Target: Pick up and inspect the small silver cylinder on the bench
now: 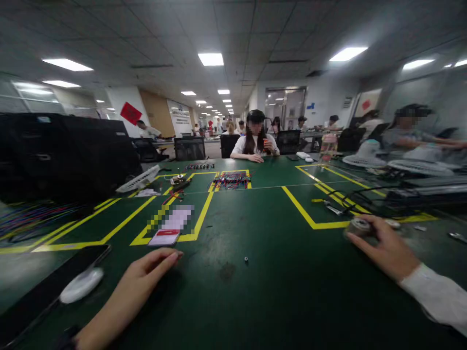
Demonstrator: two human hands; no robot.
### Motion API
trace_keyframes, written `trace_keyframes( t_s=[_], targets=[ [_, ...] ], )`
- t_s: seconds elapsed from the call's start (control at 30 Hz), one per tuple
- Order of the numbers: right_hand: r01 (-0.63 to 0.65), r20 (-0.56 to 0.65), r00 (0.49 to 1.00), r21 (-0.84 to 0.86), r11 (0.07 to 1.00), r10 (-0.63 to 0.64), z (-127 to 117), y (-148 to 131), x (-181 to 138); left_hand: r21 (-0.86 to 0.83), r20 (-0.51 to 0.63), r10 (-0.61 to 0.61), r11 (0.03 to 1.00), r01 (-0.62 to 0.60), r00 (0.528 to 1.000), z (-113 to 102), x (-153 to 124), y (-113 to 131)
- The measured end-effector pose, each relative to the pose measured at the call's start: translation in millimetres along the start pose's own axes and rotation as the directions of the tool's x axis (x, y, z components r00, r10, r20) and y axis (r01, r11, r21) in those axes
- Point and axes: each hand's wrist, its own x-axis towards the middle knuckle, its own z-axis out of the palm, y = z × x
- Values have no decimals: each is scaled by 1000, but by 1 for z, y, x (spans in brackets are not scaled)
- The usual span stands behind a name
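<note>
My right hand (388,248) is at the right of the green table, thumb and fingers around a small motor (359,226), a short round metal body with a lighter top. My left hand (151,270) hovers low over the left side, just in front of a phone (171,226) with a partly blurred screen. Its thumb and fingertips are pressed together, and whatever may be between them is too small to make out. Between the hands, a tiny metal piece (246,260) stands on the tabletop.
Yellow tape (299,206) marks out areas on the table (270,301). Wired parts (231,180) lie farther back, near another motor (178,180). A white oval object (82,285) lies beside a dark flat device (47,287). Fans (367,155) stand at right; a person (255,138) sits opposite.
</note>
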Motion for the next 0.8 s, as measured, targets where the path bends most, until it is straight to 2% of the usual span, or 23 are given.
trace_keyframes(
  t_s=[0.1, 0.2, 0.3, 0.37, 0.4, 0.47, 0.53, 0.6, 0.67, 0.8],
  targets=[
    [-187, -96, 979, -68, 980, 180, -22, 35, 3, -95, -68, -58, 994, 52, 996, -17, -2, -22],
    [-330, -94, 943, -129, 935, 320, -38, 70, 8, -222, -88, -114, 971, 92, 990, -24, -2, -35],
    [-379, -20, 924, -198, 904, 383, -46, 89, 13, -251, -86, -127, 963, 102, 988, -21, -2, -35],
    [-327, -78, 944, -324, 888, 320, -47, 84, 13, -207, -81, -114, 974, 95, 990, -18, -2, -29],
    [-263, -142, 964, -408, 874, 224, -45, 74, 12, -179, -81, -105, 980, 89, 991, -17, -2, -26],
    [-50, -217, 972, -549, 834, -85, -38, 45, 5, -131, -80, -94, 988, 83, 992, -15, -2, -21],
    [265, -140, 910, -526, 808, -389, -22, 6, -6, -93, -70, -99, 991, 92, 993, -14, -2, -18],
    [530, 16, 833, -315, 788, -554, 0, -36, -21, -71, -53, -106, 992, 102, 993, -14, -1, -18],
    [615, 169, 783, -69, 785, -599, 26, -78, -35, -59, -39, -106, 993, 103, 994, -14, -1, -20],
    [566, 375, 686, 263, 781, -624, 70, -151, -50, -97, -36, -114, 989, 110, 993, -16, -1, -23]
  ],
)
